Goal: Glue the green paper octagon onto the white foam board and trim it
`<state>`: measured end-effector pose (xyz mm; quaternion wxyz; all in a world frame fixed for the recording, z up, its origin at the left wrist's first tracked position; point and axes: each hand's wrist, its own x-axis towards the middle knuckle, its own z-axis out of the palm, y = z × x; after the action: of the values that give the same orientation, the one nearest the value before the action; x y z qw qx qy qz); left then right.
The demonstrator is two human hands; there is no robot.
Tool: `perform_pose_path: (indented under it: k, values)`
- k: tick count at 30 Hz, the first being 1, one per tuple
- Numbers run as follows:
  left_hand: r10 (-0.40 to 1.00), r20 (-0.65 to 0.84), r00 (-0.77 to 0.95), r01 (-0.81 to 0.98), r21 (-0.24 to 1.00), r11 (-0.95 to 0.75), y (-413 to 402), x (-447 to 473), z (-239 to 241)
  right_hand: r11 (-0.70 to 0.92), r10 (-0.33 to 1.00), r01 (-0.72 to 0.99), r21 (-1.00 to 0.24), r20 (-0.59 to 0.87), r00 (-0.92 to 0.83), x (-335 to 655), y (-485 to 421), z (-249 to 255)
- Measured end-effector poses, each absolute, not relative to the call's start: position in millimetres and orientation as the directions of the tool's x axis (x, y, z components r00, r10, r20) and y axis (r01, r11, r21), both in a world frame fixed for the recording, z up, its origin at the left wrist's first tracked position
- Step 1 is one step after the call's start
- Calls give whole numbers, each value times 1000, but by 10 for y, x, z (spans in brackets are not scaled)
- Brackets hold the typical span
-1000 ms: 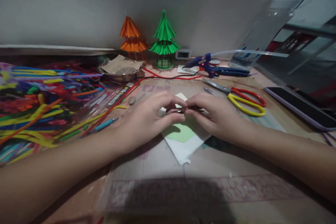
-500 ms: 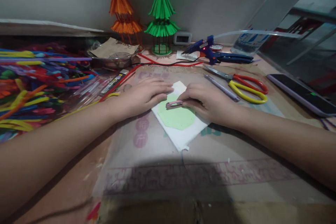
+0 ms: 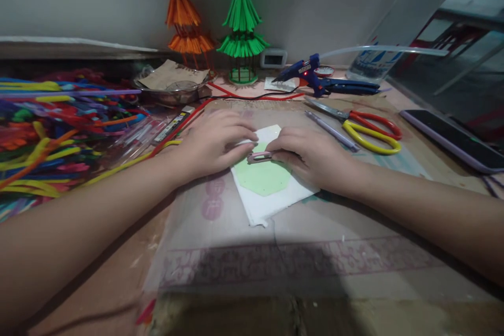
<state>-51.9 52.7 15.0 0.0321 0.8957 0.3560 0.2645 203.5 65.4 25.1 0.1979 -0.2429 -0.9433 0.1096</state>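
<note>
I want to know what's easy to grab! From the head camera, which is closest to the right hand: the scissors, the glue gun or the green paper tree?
From the right hand:
1. Scissors, just beyond it, to its right.
2. Glue gun, farther back, on the right.
3. Green paper tree, farthest, by the back wall.

Near side of both hands, the cardboard-covered desk (image 3: 275, 268) lies flat and bare, so there is open passage there. Left of the left hand (image 3: 212, 144), a heap of coloured pipe cleaners (image 3: 51, 131) and a packet of pens (image 3: 137, 134) crowd the way. Just beyond the right hand (image 3: 311, 155) lie a pen (image 3: 333, 131) and scissors (image 3: 362, 126), with a glue gun (image 3: 311, 76) farther back. Further right, a phone (image 3: 452, 142) lies flat. Beyond both hands, a metal bowl (image 3: 173, 89) and two paper trees (image 3: 220, 26) stand against the wall.
</note>
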Motion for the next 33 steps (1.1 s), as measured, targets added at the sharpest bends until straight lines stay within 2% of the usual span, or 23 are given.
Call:
perform_pose_path:
  k: [3,5,19,33]
  values:
    - [683,335,649,583,359,-729,491,-514,184,867,478,386,-315,310,-821,2041,672,255]
    - [711,284,643,601,388,-699,489,-507,199,868,470,376,-324,292,-833,2046,660,268]
    - [718,281,637,616,375,-693,477,-490,202,839,489,390,-379,212,-846,2080,563,355]
    - [735,261,626,627,391,-674,466,-489,204,835,448,355,-421,146,-882,2121,516,428]
